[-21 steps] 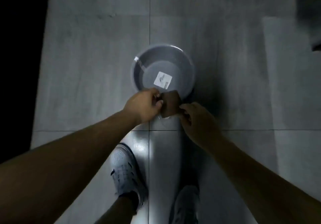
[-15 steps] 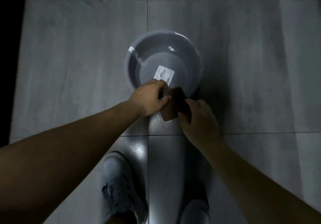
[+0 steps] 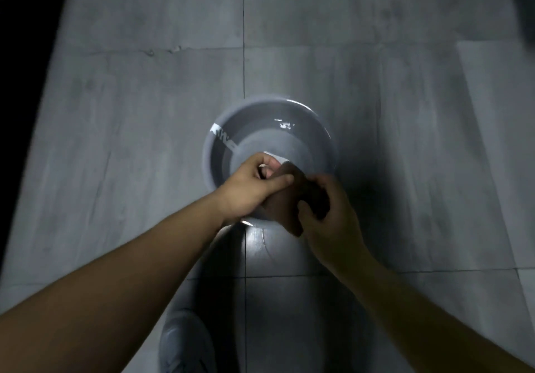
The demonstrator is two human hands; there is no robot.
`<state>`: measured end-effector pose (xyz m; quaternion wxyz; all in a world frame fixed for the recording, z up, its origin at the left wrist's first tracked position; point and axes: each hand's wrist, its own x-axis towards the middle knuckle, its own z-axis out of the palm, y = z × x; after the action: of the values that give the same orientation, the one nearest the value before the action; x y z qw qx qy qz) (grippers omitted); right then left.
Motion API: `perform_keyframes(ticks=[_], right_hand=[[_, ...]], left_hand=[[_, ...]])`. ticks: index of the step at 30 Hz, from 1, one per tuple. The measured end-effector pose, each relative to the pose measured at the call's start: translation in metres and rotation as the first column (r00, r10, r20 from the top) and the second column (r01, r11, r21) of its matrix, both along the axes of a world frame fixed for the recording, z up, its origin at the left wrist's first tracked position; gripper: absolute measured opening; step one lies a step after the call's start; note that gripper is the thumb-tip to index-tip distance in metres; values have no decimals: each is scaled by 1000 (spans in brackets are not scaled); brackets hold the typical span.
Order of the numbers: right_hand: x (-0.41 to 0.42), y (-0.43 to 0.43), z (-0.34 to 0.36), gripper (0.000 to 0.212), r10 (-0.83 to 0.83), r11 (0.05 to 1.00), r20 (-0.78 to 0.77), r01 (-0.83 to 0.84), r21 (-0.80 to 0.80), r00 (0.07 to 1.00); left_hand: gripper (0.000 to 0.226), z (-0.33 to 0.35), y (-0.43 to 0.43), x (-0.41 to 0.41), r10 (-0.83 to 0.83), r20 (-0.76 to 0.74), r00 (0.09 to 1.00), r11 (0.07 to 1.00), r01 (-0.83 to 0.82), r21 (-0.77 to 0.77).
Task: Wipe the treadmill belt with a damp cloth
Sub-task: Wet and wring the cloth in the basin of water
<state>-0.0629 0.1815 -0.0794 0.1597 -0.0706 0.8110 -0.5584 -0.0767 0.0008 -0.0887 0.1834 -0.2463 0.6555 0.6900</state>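
Now both hands have drawn closer, left hand [image 3: 252, 189] and right hand [image 3: 330, 225] each curled round the brown cloth [image 3: 285, 207] bunched between them, basin [image 3: 254, 115] just beyond and beneath that grip, so wringing seems underway, with wiping yet to start.

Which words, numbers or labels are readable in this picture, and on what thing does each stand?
None can be read.
On the basin wall, a white strip: dark marks, too blurred to read.
On the basin bottom, a white sticker: mostly hidden behind the left hand, unreadable.
On the cloth: no print visible.
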Motion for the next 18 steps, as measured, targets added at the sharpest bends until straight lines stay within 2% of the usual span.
perform_keyframes(ticks=[3,7,9,11,13,15,18], right_hand=[[-43,-8,-4,39,27,999,-56,-28,-21,998],[-80,-18,-25,28,94,995,-8,-95,-26,995],[-88,-18,-30,44,193,979,69,-197,44,979],[-97,-18,-37,68,325,919,108,-341,200,939],[-105,-21,-42,76,407,856,105,-419,304,907],[-111,-25,-47,70,436,830,118,-449,330,892],[-122,-35,-54,45,472,791,126,-482,378,873]], left_hand=[[29,5,-11,-11,112,-11,994,991,-111,71],[34,-2,-26,-17,88,-47,995,992,-84,94],[39,-7,-28,-19,45,-49,998,995,-41,88],[50,-15,-25,-19,-4,-51,999,1000,3,-20],[63,-22,-23,-17,-73,-38,997,981,65,-182],[68,-28,-27,-16,-172,-27,985,931,153,-332],[41,-32,-34,-20,-283,22,959,812,252,-526]])
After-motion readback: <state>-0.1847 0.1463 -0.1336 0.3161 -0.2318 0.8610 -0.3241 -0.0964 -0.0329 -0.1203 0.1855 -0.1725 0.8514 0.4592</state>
